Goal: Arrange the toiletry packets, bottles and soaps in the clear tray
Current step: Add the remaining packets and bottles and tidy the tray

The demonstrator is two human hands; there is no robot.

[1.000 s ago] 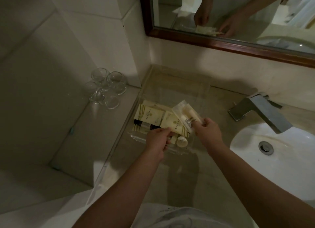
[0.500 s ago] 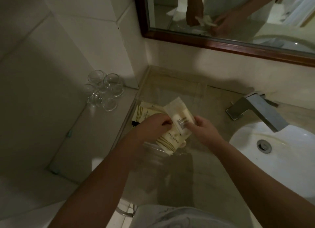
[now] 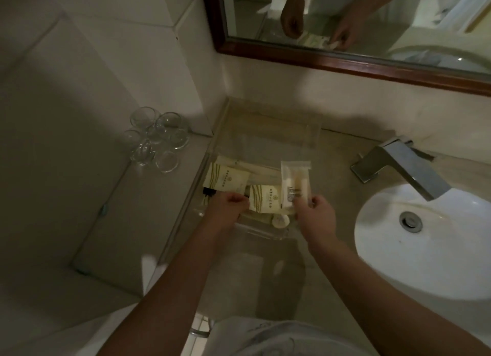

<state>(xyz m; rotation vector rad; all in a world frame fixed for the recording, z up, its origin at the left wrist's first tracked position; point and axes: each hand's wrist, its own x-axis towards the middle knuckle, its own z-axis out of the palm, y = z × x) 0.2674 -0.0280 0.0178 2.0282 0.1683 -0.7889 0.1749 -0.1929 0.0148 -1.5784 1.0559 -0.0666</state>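
Down in the clear tray (image 3: pixel 265 234) on the tabletop (image 3: pixel 334 159), the right hand (image 3: pixel 314 214) pinches the near end of a see-through packet (image 3: pixel 296 177) lying over other toiletries, while the left hand (image 3: pixel 228 206), fingers curled, grips the left edge of a cream packet (image 3: pixel 265 198) beside it.
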